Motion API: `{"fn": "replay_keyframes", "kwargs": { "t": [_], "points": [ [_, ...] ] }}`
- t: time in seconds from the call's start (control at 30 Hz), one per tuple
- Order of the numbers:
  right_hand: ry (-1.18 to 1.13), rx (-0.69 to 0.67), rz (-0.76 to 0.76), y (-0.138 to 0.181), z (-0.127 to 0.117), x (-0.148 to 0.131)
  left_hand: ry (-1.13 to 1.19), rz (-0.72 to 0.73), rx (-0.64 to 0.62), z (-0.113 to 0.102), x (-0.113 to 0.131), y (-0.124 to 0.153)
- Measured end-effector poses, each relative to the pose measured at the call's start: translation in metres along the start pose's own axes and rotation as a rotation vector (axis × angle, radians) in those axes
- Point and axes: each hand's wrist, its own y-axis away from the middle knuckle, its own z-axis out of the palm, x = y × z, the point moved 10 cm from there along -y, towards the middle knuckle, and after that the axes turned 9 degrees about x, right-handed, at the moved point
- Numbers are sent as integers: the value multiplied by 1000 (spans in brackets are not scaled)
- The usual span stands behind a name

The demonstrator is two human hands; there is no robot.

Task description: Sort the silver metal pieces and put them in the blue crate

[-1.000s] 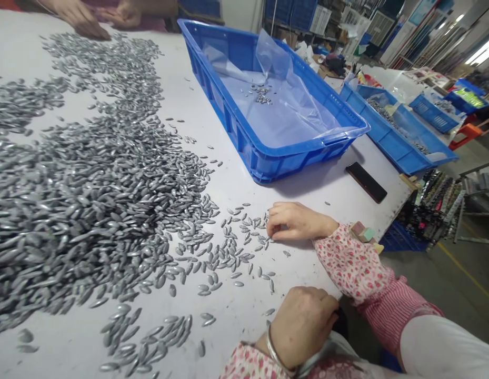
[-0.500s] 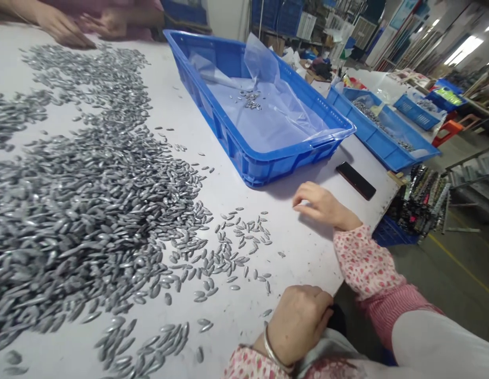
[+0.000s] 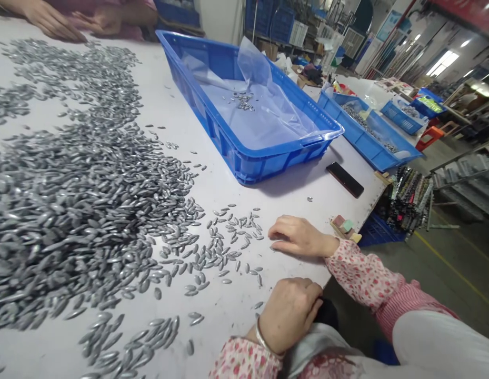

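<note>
Hundreds of grey pieces near one right hand

A pale wall stands beyond the far edge of the white table. Past the right edge lies a grey floor with a yellow line, a metal rack and an orange stool. A bright window and small lights glow in the distance.
</note>
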Motion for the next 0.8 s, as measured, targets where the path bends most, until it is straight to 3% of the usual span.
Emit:
{"fn": "replay_keyframes", "kwargs": {
  "t": [0.3,0.47,0.57,0.67,0.8],
  "points": [
    [43,28,7,-25,20,-3,-38,13,-3,-2,2,-1],
    [-44,166,144,-25,-2,13,-64,12,-3,-2,2,-2],
    [-155,202,126,-25,-13,10,-70,18,-5,-2,3,-2],
    [-165,67,39,-24,-4,-4,-74,14,-12,-3,4,-2],
    [-9,-132,-99,-18,21,-20,-88,15,-18,-4,5,-3]
  ]
}}
